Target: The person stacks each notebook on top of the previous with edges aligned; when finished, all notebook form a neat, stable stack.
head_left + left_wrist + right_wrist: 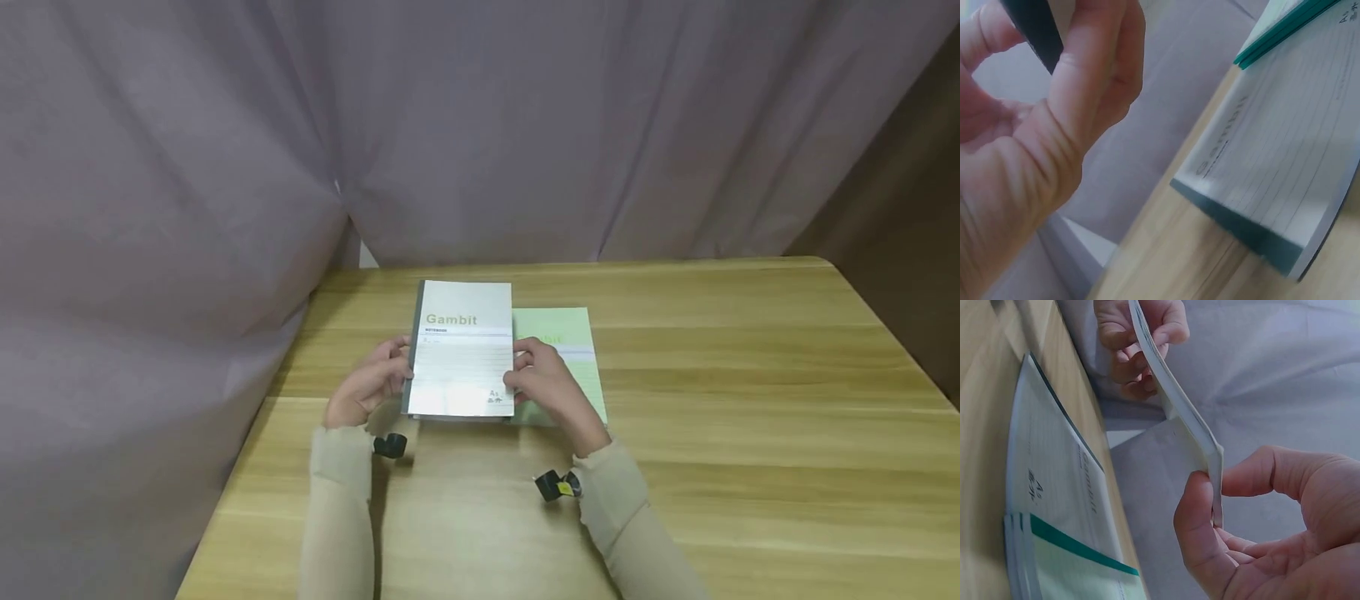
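A white Gambit notebook (461,358) with a dark spine is held up above the table, its cover facing the head camera. My left hand (367,383) grips it by the spine side, thumb in front. At the opposite edge, my right hand (551,379) pinches it between thumb and fingers. Seen edge-on in the right wrist view, the held notebook (1179,403) bends slightly. Beneath it lies a second white notebook (1260,156) with a dark spine, mostly hidden in the head view. Green notebooks (581,383) with a green spine overlap that white notebook's right side.
The wooden table (750,417) extends widely to the right of the notebooks. A grey curtain (480,125) hangs along the back and left side of the table. Small black cameras (551,485) sit at both wrists over beige sleeves.
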A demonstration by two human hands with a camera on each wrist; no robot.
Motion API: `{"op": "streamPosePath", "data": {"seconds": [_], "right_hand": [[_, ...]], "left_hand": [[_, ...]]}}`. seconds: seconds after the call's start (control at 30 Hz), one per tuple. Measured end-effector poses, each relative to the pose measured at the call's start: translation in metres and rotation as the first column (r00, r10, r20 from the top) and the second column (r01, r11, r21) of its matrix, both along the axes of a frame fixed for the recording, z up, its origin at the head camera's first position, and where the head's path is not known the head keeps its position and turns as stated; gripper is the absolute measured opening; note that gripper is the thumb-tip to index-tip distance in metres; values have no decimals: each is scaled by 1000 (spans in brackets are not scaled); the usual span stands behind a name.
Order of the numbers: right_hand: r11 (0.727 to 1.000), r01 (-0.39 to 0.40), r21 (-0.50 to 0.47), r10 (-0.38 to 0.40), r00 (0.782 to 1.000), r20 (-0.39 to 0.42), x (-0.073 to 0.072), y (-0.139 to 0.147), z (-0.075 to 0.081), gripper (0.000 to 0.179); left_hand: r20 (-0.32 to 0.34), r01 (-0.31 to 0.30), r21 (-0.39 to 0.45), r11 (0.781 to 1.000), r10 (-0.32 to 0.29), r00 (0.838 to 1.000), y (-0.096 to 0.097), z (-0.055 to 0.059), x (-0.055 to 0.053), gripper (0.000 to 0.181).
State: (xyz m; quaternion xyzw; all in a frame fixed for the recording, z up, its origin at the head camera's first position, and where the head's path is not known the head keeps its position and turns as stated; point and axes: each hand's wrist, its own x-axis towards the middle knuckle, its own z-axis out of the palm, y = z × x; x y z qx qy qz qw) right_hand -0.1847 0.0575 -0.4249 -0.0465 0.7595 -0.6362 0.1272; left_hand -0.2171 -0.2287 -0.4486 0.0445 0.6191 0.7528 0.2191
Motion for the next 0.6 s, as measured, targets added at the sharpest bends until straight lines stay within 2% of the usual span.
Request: {"op": "streamPosePath", "data": {"seconds": [0.2,0.27,0.43,0.6], "right_hand": [[1000,17,-2,-17,1000,3,0,15,-2,62],[1000,17,4,-17,1000,2,-1,21,-1,61],[999,10,33,-10,1000,0,-3,35,-1,63],[999,5,54,-6,1000,7,-5,47,-1,65]], "left_hand": [[13,-15,-73,997,16,1000,15,-5,1,78],[6,-6,-89,996,6,1000,20,-6,0,79],[-31,39,-61,997,-41,999,32,-9,-3,60],[-41,54,-26,998,-55,998,45,-9,-4,46]]}}
